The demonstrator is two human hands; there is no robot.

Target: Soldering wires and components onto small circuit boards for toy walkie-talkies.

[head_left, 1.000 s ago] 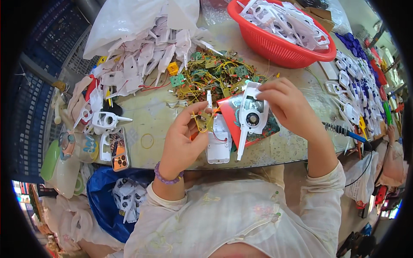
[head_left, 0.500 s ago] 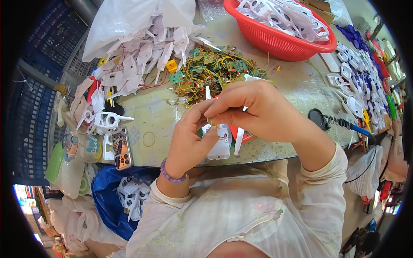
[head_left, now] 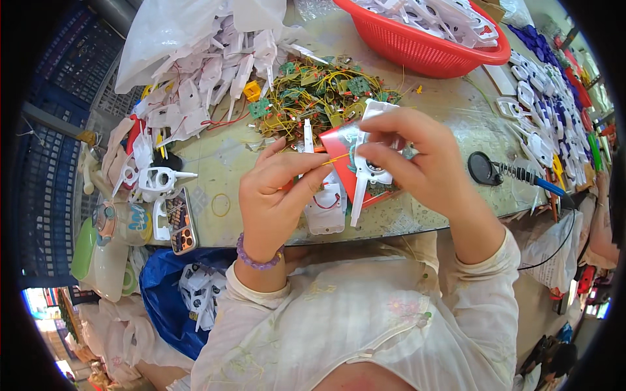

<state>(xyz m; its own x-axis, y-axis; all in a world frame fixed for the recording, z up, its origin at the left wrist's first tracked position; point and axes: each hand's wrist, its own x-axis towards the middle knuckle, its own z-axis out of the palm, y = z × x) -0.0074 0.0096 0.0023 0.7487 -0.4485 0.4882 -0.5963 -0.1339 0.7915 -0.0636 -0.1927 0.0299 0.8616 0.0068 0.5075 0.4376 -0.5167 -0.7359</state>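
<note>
Left hand (head_left: 272,195), grip clamped on yellow wire (head_left: 338,158); right hand (head_left: 420,153), grip apart over white plastic housing (head_left: 360,188)

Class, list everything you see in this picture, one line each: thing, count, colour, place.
Wire: one or more, yellow, centre
Circuit boards: many, green, centre pile
Long frame: one, white, centre
Casing: one, white, front centre
Sheet: one, red, under long frame
Basket: one, red, far right
Plastic parts: many, white, basket, heaps, right edge
Clear bag: one, whitish, far left
Soldering iron: one, blue-handled, right
Phone: one, silver-edged, left
Jar: one, clear, left
Thin loop: one, yellow, left
Sack: one, blue, below table, left
Table: one, greenish, centre
Edge clutter: uncounted, mixed, both sides
Bracelet: one, purple, left wrist
Shirt: one, cream, bottom
Left hand: one, holding wire
Right hand: one, over long frame
</note>
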